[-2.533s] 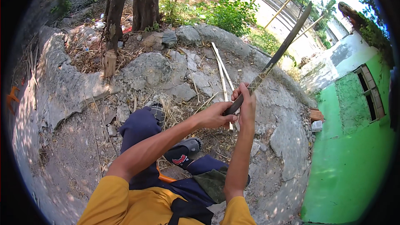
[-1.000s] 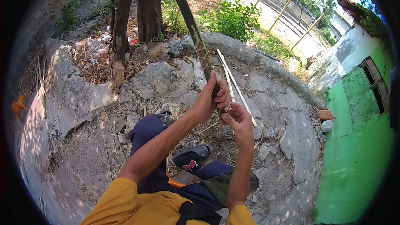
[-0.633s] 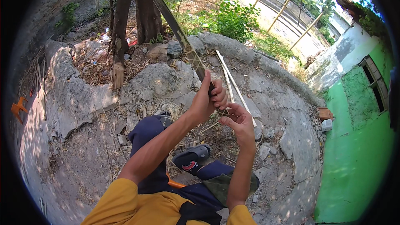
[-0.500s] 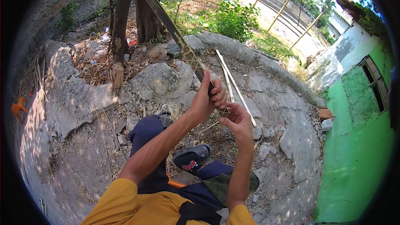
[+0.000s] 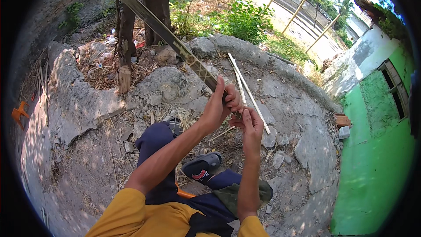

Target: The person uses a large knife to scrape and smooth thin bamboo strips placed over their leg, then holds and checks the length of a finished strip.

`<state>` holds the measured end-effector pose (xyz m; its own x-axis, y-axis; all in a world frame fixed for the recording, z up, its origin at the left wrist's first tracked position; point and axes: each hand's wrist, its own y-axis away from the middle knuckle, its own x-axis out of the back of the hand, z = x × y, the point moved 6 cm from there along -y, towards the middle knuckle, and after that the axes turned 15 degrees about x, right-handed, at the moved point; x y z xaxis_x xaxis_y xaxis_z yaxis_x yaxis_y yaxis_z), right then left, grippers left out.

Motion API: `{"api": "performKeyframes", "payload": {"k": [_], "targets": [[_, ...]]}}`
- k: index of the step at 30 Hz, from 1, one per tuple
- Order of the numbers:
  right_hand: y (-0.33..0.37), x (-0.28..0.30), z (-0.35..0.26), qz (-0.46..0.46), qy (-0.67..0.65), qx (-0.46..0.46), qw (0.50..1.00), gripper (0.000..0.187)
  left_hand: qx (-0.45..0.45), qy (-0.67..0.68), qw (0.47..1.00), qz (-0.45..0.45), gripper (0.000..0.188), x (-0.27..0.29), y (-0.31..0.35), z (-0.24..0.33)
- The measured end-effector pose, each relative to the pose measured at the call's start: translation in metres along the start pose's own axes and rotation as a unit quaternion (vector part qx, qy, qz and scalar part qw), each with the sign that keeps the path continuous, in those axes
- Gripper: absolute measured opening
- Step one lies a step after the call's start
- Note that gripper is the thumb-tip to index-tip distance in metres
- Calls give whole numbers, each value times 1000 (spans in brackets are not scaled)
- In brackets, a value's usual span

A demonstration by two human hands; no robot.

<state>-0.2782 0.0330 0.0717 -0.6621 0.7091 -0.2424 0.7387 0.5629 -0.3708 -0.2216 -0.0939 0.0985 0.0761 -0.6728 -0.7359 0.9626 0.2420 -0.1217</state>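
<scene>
A long, dark, flat pole (image 5: 153, 21) slants from the upper left down to my hands. Pale thin strips (image 5: 196, 66) are wound criss-cross around its lower part. My left hand (image 5: 215, 107) is wrapped round the pole near its lower end, thumb stretched along the top face. Close against it, just below and to the right, my right hand (image 5: 248, 123) has thumb and fingertips pinched together. A thin strand seems to run between the two hands, but it is too small to make out. The pole's lower end is hidden by my fingers.
Two pale peeled sticks (image 5: 247, 92) lie on broken concrete beyond my right hand. Tree trunks (image 5: 156, 11) stand ahead, with a rubble ledge (image 5: 160, 85) below them. A green wall (image 5: 372, 162) rises at the right; an orange plastic stool (image 5: 20, 115) sits far left.
The pole's upper end has swung left, so it lies at a flatter slant. My right hand has turned and drawn its fingers together beside the left hand, which keeps its grip.
</scene>
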Motion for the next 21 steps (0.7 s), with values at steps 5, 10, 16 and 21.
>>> {"api": "performKeyframes", "payload": {"k": [5,10,16,21], "targets": [[7,-2,6,-39,31,18,999,31,16,-24,1000,-10,48,0,8,7],[11,2,8,-31,-26,6,999,35,9,42,996,-79,38,-3,11,20],[0,-15,-11,-68,7,23,997,34,-58,12,995,-84,42,5,14,35],[-1,-20,1,-80,-125,-65,987,46,-96,-27,994,44,49,5,29,79]]}}
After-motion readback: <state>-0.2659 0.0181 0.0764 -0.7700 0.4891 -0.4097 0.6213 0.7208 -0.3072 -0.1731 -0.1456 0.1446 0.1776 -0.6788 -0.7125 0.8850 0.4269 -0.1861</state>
